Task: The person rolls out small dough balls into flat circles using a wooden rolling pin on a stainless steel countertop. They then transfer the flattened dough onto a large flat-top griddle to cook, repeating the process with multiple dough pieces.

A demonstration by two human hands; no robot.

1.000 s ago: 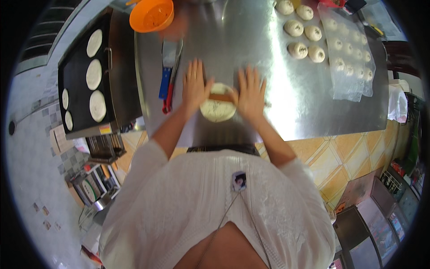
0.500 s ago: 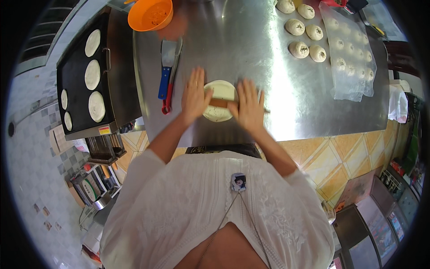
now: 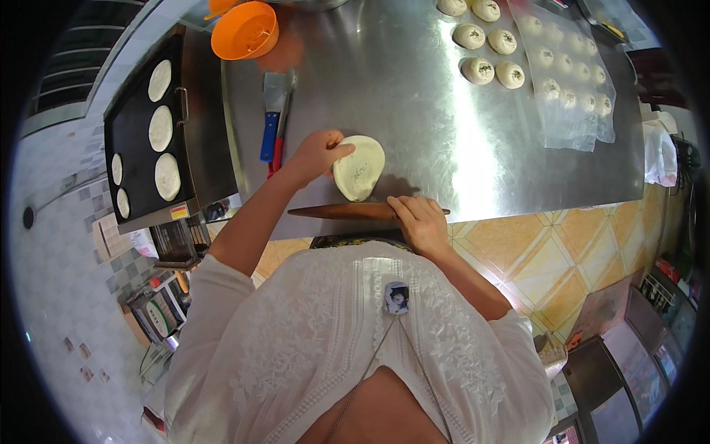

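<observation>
My left hand [image 3: 322, 152] pinches the left edge of a flattened dough round [image 3: 359, 170] with dark specks, which is tilted above the steel table. Just below it, a wooden rolling pin [image 3: 336, 211] lies across the table near the front edge. My right hand [image 3: 418, 222] rests over the pin's right part with its fingers curled round it. Left of my left hand lie a blue-handled scraper [image 3: 270, 133] and a red-handled utensil [image 3: 278, 154], partly hidden by my forearm.
A black griddle [image 3: 137, 129] with several dough rounds stands on the left. An orange bowl [image 3: 244, 33] sits at the back left of the steel table [image 3: 370, 81]. At the back right are several dough balls [image 3: 478, 70] and more under a clear plastic sheet [image 3: 562, 137].
My hands have left their flat pose on the pin over the dough. The left has lifted the dough's edge; the right has drawn the pin down toward the front edge.
</observation>
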